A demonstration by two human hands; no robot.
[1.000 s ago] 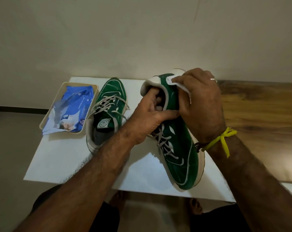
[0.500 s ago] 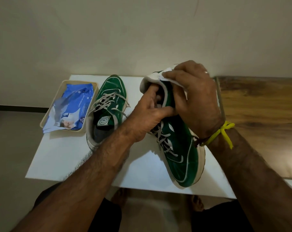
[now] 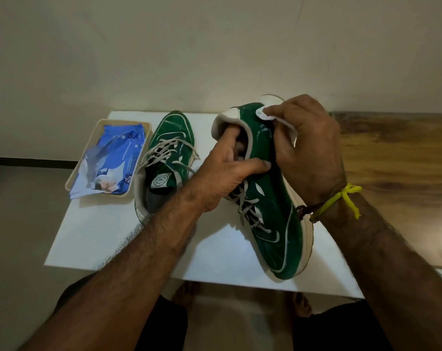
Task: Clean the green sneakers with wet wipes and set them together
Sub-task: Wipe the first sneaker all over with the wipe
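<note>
- Green sneakers: two — one [image 3: 165, 158] on the worktop, one [image 3: 270, 198] in the hands.
- Wet wipe: one [image 3: 265, 115], white.
- Wipe packet: one [image 3: 113, 163], blue.
- Tray: one [image 3: 98, 127], beige.
- Hands: two — left [image 3: 222, 178], right [image 3: 311, 148].
- Wrist thread: one [image 3: 341, 198], yellow.

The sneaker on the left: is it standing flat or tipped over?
Flat. The left sneaker sits sole-down on the white table, laces and opening facing up, beside the tray; no hand touches it.
</note>
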